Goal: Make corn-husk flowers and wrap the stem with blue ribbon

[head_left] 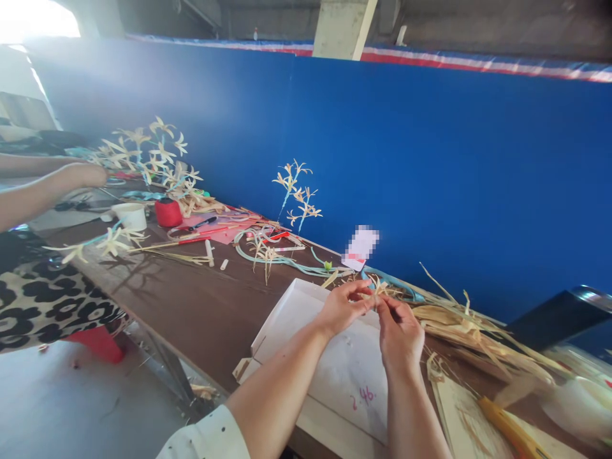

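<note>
Above a shallow white cardboard box (pixel 299 312), my left hand (pixel 345 306) and my right hand (pixel 402 331) meet fingertip to fingertip. Both are closed in a pinch around a small pale dried-husk flower (pixel 380 285), whose thin petals stick up past the fingers. The fingers cover its base. Handwritten pink figures mark the box floor. Behind the hands, a light blue strip (pixel 415 294) lies along the table's back edge. Long dried husk strips (pixel 459 328) lie to the right of my right hand.
At left, another person's hand (pixel 88 174) is near finished husk flowers (pixel 162 153). A white cup (pixel 131 217), red thread spool (pixel 168 212) and coiled pale blue cord (pixel 248 255) are on the brown table (pixel 191 306). A yellow-handled tool (pixel 509 428) lies front right; a blue partition (pixel 430 159) stands behind.
</note>
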Demonstrator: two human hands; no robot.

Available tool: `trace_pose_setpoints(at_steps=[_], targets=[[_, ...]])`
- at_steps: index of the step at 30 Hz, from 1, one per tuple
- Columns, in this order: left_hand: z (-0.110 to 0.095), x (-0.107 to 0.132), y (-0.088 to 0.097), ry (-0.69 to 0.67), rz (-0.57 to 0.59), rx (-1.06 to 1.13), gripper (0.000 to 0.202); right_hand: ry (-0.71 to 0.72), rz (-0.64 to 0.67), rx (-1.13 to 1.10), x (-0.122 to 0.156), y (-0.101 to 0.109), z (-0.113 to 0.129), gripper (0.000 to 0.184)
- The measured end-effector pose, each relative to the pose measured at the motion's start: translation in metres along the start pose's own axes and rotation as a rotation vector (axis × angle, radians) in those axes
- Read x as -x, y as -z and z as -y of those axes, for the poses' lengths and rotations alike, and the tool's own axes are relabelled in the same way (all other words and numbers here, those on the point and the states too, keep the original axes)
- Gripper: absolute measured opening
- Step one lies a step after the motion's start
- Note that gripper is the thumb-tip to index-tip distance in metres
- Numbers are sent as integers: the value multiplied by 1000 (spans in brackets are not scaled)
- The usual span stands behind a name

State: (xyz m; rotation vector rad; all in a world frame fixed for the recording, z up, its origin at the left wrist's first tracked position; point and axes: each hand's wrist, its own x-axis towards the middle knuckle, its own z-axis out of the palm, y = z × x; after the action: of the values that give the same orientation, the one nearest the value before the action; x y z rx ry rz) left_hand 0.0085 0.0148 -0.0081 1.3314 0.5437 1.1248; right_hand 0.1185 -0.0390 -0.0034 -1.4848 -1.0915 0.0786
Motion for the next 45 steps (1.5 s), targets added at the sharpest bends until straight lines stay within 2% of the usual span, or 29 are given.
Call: trace_pose_setpoints(at_steps=[5, 9, 11, 13, 17, 20, 26, 31, 37, 41, 43, 45], targets=[[4, -5, 0, 8, -83, 32, 32, 109, 27, 4, 1, -3, -2, 25], [6, -7, 0, -19, -102, 65, 31, 151, 58, -14, 2, -4, -3, 23], [5, -6, 0, -55, -106, 60, 30, 144, 74, -52, 3, -3, -2, 23], [3, -4, 0, -145, -129, -15, 24, 119, 107, -103, 3, -2, -2, 22], [-1, 1, 0, -427, -240, -274, 11, -14, 137, -274, 5, -3, -5, 26], [-3, 3, 0, -531, -293, -376, 9, -143, 133, -456, 6, -7, -8, 28], [-7, 6, -1, -651, -341, -474, 10, -402, 233, -820, 5, -8, 4, 21], [-6, 7, -1, -720, -366, -543, 11, -554, 382, -959, 4, -7, 14, 17], [-4, 8, -2, -669, -348, -559, 12, -696, 473, -1086, 4, -8, 12, 15], [-6, 7, -4, -615, -348, -497, 8, -735, 401, -968, 3, -12, 6, 19], [-6, 6, -5, -580, -353, -457, 7, -735, 249, -849, 1, -14, 0, 22], [-6, 4, -4, -549, -355, -418, 6, -690, 25, -756, -1, -15, -5, 28]])
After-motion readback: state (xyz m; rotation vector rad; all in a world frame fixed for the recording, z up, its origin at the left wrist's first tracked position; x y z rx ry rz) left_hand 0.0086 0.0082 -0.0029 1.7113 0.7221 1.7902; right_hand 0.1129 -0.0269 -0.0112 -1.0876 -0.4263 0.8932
